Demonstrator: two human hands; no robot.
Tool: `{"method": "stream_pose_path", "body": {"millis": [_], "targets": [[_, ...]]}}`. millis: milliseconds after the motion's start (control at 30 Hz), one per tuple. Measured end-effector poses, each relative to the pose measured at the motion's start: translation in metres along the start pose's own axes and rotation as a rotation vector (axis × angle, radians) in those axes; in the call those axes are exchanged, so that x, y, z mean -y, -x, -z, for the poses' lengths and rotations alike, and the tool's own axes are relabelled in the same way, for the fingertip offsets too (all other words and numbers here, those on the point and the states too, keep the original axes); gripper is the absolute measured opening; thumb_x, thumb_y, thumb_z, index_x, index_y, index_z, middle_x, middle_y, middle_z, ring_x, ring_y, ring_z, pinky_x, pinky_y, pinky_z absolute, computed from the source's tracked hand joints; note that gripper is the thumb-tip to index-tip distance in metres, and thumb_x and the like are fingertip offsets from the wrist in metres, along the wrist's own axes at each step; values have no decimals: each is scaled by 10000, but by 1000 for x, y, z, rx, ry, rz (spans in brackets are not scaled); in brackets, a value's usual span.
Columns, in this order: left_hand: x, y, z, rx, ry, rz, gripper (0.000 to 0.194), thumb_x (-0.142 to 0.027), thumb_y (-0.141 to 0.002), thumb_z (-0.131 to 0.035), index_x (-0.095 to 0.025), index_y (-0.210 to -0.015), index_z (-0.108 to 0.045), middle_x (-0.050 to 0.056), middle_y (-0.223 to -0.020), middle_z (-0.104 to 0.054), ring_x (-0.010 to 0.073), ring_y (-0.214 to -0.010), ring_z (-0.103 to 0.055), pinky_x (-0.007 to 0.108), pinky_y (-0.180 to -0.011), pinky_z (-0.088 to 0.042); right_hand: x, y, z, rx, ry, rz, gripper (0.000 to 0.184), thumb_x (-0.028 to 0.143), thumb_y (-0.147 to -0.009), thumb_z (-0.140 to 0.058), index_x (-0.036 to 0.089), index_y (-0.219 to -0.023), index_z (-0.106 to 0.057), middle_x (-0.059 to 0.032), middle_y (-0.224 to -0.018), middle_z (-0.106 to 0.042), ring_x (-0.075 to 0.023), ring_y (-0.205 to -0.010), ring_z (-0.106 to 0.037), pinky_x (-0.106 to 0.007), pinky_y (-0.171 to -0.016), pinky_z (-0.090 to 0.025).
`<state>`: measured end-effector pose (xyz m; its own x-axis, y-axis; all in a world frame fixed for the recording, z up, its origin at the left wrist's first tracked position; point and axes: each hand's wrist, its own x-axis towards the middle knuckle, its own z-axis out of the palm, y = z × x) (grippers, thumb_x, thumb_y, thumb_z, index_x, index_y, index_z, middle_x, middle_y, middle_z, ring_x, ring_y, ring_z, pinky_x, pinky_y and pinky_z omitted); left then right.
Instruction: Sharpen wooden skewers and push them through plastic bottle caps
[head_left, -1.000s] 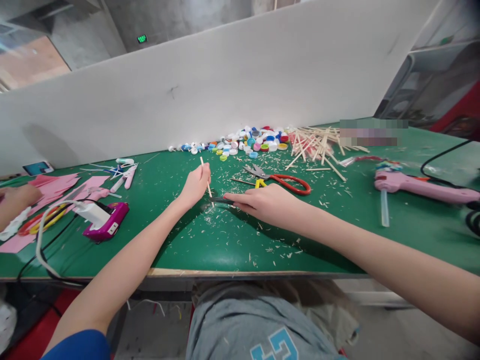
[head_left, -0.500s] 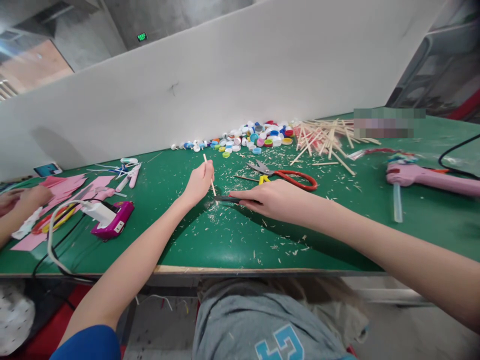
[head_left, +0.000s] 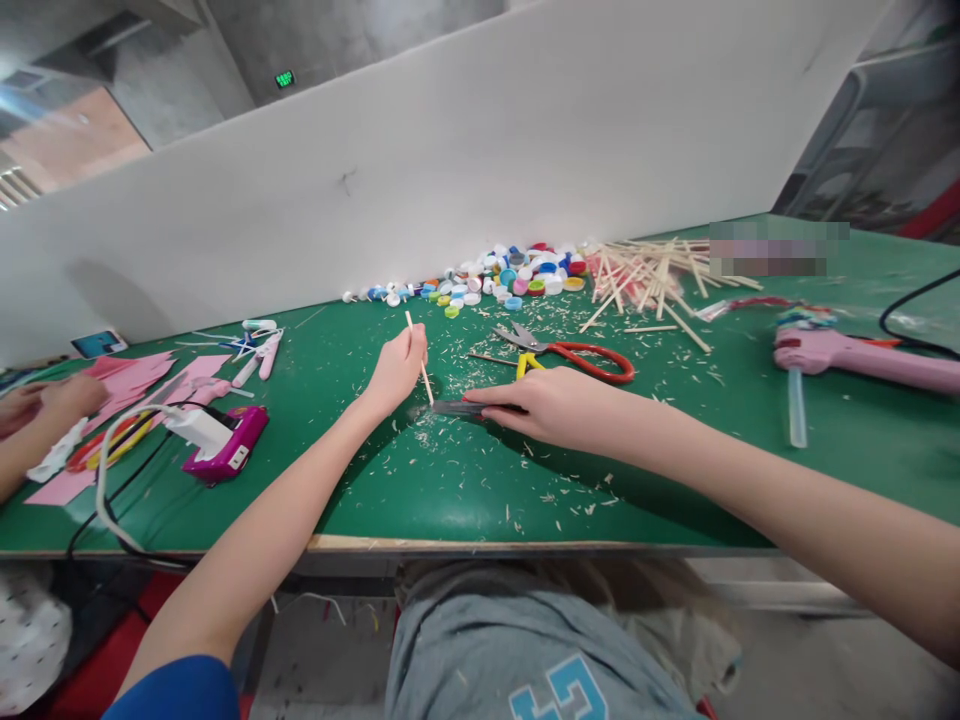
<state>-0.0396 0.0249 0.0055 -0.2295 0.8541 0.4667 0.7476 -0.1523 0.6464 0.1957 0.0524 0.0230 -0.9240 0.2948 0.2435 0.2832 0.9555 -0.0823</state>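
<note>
My left hand (head_left: 396,368) is closed around a thin wooden stick (head_left: 428,385), which slants down so its lower end is at the tabletop. In my right hand (head_left: 551,402) is a knife (head_left: 459,408) with a dark blade, its handle mostly covered by my fingers. The blade's tip meets or nearly meets the stick's lower end; exact contact is too small to tell. Pale wood shavings (head_left: 427,437) lie scattered around both hands. Just beyond my right hand rest open scissors (head_left: 592,360) with orange-red handles and a yellow item (head_left: 528,364), partly hidden.
Bottle caps (head_left: 517,280) and a pile of wooden sticks (head_left: 660,275) lie along the white partition (head_left: 450,150). A pink glue gun (head_left: 840,360) is at right. Leftward are a magenta power strip (head_left: 232,450), cables, pink paper (head_left: 127,380) and another person's hands (head_left: 71,398).
The knife and my right hand have shifted slightly toward me, and the blade is turned so more of its flat shows. My left hand still holds the stick in nearly the same place.
</note>
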Motion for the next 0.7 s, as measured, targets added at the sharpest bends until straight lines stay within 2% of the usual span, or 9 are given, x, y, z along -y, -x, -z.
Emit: {"method": "stream_pose_path", "body": {"millis": [400, 533, 700], "targets": [[-6, 1, 2, 20, -11, 25, 481, -454, -954, -240, -193, -591, -419, -10, -541, -470, 98, -529, -439, 249, -582, -361, 1, 0, 3, 3, -44, -61, 348, 389, -949, -422, 371, -1263, -571, 16, -888, -713, -121, -651, -602, -227, -564, -374], [-3, 0, 2, 23, 1, 17, 488, -473, -949, -241, -193, -593, -422, -7, -538, -475, 100, -520, -436, 249, -569, -362, -3, 0, 2, -45, 0, -66, 362, 394, -958, -399, 372, -1286, -552, 15, -798, -700, -108, -580, -563, -225, -516, -326], [0, -1, 2, 44, 27, 27, 488, -500, -942, -244, -193, -626, -455, -14, -523, -482, 96, -486, -434, 239, -537, -364, -6, 0, -2, -67, 65, -41, 366, 376, -963, -392, 367, -1297, -542, 6, -824, -698, -115, -630, -586, -230, -521, -318]]}}
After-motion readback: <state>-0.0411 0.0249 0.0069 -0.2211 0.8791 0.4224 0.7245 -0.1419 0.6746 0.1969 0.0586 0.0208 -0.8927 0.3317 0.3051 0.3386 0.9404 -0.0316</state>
